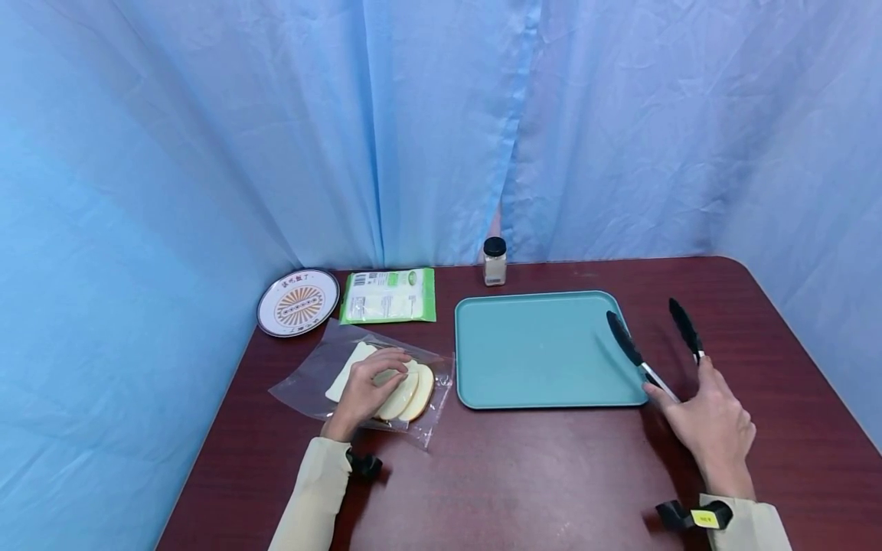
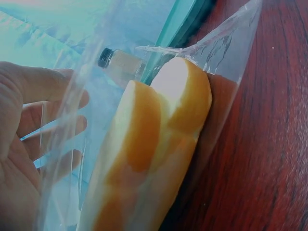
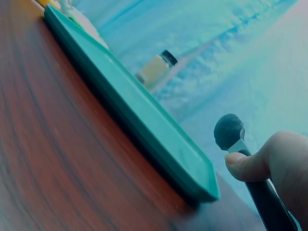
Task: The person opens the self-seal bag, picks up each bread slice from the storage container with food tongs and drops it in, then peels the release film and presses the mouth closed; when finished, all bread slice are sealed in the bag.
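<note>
A clear plastic bag point(image 1: 303, 380) lies on the table at the left with several bread slices point(image 1: 425, 394) in it. My left hand point(image 1: 361, 392) is over the bag and pinches its upper film between thumb and fingers. In the left wrist view the brown-crusted bread point(image 2: 144, 127) shows through the plastic, beside the fingers. My right hand point(image 1: 717, 432) grips a pair of tongs point(image 1: 625, 340) with black tips and metal arms. Their arms are spread apart, with one tip over the right edge of a teal tray point(image 1: 544, 352). Nothing is between the tips.
A patterned plate point(image 1: 299, 303) and a green and white packet point(image 1: 390, 297) lie at the back left. Behind the tray stands a small jar point(image 1: 494, 264) with a black lid. Blue curtains point(image 1: 441, 138) hang along the back and sides of the dark red table point(image 1: 524, 474).
</note>
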A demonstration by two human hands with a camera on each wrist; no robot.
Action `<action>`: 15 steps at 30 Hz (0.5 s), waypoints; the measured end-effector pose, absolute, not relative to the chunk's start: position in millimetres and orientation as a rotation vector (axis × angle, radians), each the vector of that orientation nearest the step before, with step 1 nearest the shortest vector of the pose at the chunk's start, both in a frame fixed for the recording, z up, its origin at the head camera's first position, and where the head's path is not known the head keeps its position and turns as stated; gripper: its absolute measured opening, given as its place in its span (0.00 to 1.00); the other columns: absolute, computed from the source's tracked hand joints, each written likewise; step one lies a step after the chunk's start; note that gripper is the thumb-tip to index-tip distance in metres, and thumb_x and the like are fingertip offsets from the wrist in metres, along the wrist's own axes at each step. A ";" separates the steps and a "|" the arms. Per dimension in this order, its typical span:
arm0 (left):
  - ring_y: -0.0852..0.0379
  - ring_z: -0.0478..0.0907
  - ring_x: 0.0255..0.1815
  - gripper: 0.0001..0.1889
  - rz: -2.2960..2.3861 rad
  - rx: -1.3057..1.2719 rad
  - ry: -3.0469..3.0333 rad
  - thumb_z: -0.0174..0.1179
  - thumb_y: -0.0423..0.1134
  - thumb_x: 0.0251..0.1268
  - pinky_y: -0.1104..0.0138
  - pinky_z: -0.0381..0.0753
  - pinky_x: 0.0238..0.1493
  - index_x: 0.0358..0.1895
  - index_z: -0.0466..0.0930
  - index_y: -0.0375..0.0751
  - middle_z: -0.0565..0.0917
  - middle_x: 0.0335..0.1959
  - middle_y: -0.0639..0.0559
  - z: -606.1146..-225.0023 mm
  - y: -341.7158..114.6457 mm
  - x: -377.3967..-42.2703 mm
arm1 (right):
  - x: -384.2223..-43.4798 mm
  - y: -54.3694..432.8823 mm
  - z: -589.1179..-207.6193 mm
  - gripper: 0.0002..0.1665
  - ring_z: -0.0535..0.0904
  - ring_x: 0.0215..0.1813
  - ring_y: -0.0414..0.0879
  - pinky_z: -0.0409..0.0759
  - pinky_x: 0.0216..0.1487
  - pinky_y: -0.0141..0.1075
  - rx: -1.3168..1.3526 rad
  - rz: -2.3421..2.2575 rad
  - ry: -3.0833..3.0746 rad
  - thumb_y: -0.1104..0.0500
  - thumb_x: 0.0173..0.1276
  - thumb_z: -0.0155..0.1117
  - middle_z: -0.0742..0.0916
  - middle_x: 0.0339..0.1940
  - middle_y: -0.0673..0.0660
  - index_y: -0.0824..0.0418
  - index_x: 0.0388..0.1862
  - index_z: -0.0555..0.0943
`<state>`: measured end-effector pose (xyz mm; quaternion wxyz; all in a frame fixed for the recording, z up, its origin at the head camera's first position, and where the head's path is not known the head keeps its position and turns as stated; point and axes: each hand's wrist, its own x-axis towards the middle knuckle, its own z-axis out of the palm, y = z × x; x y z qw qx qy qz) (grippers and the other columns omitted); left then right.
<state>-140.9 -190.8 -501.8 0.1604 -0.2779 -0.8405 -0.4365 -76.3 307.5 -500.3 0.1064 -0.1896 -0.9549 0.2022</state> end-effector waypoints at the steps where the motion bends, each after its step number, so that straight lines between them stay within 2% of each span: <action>1: 0.40 0.85 0.53 0.06 -1.244 -0.793 -2.401 0.70 0.22 0.54 0.48 0.82 0.58 0.34 0.89 0.33 0.90 0.45 0.41 -501.9 -190.9 -140.8 | -77.2 310.1 -501.7 0.65 0.76 0.40 0.79 0.71 0.24 0.61 -0.569 0.591 -2.812 0.30 0.55 0.71 0.76 0.65 0.75 0.63 0.80 0.57; 3: 0.40 0.86 0.53 0.06 -1.242 -0.792 -2.398 0.70 0.22 0.54 0.48 0.83 0.57 0.35 0.89 0.33 0.90 0.44 0.41 -502.2 -191.0 -140.6 | -78.7 314.6 -505.4 0.65 0.76 0.44 0.79 0.73 0.27 0.64 -0.577 0.578 -2.802 0.31 0.54 0.73 0.77 0.61 0.77 0.65 0.78 0.58; 8: 0.40 0.85 0.52 0.06 -1.244 -0.801 -2.381 0.70 0.22 0.54 0.48 0.83 0.57 0.34 0.89 0.34 0.90 0.44 0.40 -503.7 -191.2 -141.3 | -82.2 324.8 -514.6 0.63 0.71 0.55 0.78 0.74 0.43 0.69 -0.583 0.556 -2.803 0.35 0.56 0.73 0.76 0.57 0.80 0.72 0.76 0.58; 15: 0.40 0.85 0.53 0.06 -1.252 -0.806 -2.383 0.70 0.22 0.53 0.49 0.82 0.58 0.33 0.89 0.34 0.90 0.44 0.40 -503.7 -191.5 -142.2 | -87.3 333.7 -523.5 0.61 0.68 0.58 0.79 0.68 0.60 0.67 -0.602 0.532 -2.819 0.39 0.58 0.72 0.75 0.53 0.83 0.79 0.72 0.58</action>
